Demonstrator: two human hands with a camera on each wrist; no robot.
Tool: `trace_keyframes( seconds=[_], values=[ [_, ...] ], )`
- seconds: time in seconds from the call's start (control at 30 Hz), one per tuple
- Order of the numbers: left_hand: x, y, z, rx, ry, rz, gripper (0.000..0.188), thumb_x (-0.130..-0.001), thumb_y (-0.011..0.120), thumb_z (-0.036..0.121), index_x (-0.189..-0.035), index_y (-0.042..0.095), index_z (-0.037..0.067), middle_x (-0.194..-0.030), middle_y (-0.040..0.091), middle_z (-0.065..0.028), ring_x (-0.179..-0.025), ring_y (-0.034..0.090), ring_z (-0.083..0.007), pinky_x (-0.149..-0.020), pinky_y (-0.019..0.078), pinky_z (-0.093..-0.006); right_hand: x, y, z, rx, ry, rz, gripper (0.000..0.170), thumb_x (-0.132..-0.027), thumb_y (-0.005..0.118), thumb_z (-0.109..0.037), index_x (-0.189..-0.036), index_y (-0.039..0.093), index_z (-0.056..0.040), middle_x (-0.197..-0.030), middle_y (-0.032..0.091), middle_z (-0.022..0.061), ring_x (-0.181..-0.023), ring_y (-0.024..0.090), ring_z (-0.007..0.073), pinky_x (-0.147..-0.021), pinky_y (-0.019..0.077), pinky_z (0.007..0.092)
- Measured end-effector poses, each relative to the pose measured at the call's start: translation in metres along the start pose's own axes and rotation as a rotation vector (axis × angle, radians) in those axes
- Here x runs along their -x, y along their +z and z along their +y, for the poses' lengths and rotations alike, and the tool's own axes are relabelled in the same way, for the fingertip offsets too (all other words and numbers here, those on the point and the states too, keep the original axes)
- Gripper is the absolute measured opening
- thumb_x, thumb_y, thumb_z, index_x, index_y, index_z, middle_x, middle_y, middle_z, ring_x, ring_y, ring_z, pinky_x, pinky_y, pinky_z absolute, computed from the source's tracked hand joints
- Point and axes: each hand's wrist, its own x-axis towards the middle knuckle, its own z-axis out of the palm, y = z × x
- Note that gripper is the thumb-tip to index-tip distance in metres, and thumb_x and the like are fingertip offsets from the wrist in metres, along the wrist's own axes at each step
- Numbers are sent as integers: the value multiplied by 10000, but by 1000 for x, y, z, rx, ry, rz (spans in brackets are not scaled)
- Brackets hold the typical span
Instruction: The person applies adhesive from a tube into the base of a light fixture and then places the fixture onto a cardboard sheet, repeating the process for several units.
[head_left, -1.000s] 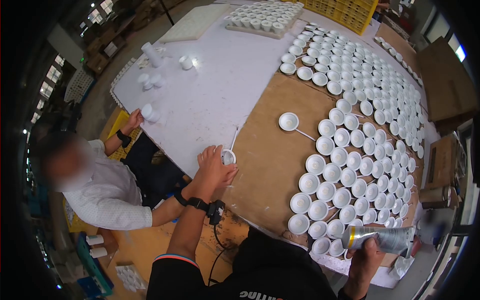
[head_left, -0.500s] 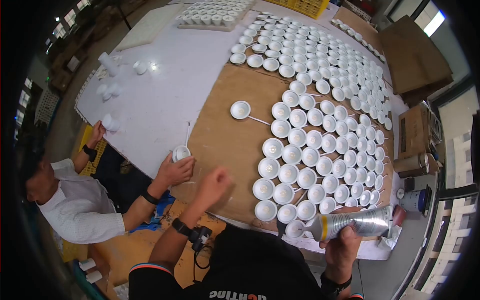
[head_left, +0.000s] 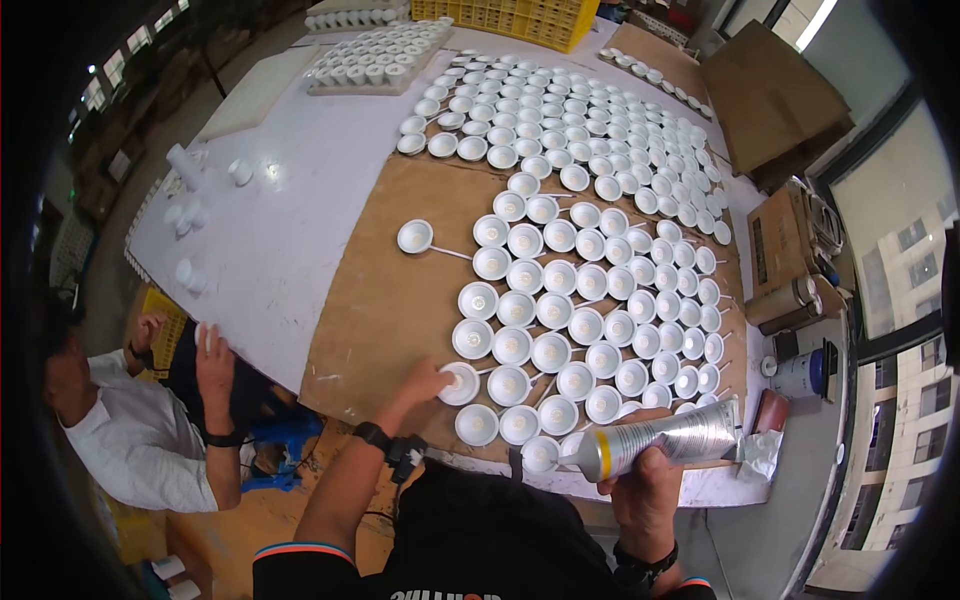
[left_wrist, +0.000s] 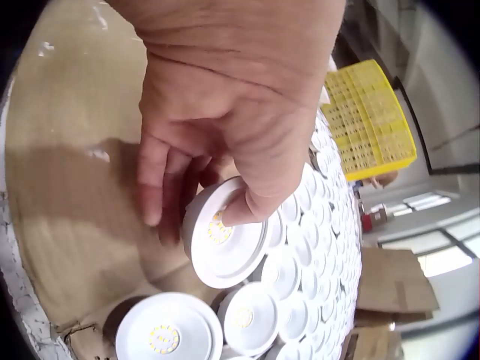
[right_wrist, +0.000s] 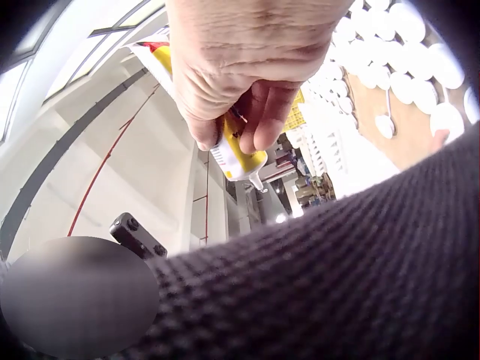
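Beside other cups [head_left: 512, 345], our left hand [head_left: 413, 390] pinches a white cup [head_left: 459, 385], likely light, stiff, best held by its rim, while our right hand [head_left: 645, 492] grips a probably soft tube [head_left: 690, 436].

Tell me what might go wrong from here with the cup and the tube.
The left hand has its thumb inside the white cup, close to the yellow dots, so it might smudge or press on them.

The right hand grips the silver tube with its nozzle end towards the near cups; a hard squeeze could drip onto them.

The held cup may knock its close neighbours.
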Motion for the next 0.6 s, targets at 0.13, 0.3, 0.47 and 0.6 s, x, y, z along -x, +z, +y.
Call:
trace_keyframes(
  seconds=[0.13, 0.3, 0.47, 0.6],
  values=[
    [48, -45, -2, 876, -261, -397, 363, -743, 461, 183, -1052, 409, 0, -853, 554, -135, -689, 577, -166, -578, 496, -236, 8, -6, -7, -103, 25, 1, 400, -678, 631, -228, -911, 440, 35, -712, 531, 134, -510, 514, 170, -418, 424, 242],
    [111, -45, 16, 1372, -230, -440, 375, -759, 400, 104, -1111, 346, -13, -1001, 513, -197, -786, 573, -230, -616, 499, -284, 11, -6, -9, -27, -37, -34, 388, -680, 628, -217, -906, 436, 33, -734, 530, 134, -525, 518, 169, -440, 433, 249],
    [162, -45, 85, 1458, 95, -444, 442, -747, 418, 87, -1163, 299, 0, -1092, 453, -193, -934, 512, -251, -695, 473, -331, 8, 1, -8, 91, -97, -86, 427, -677, 634, -281, -898, 435, 25, -764, 516, 123, -521, 516, 160, -404, 426, 233],
    [176, -52, 120, 1636, 239, -599, 463, -798, 386, 170, -1210, 253, 7, -1156, 403, -162, -1023, 444, -243, -796, 416, -369, 8, 9, -9, 249, -179, -151, 482, -666, 642, -349, -899, 433, 18, -774, 493, 105, -519, 512, 151, -364, 413, 215]
  ],
)
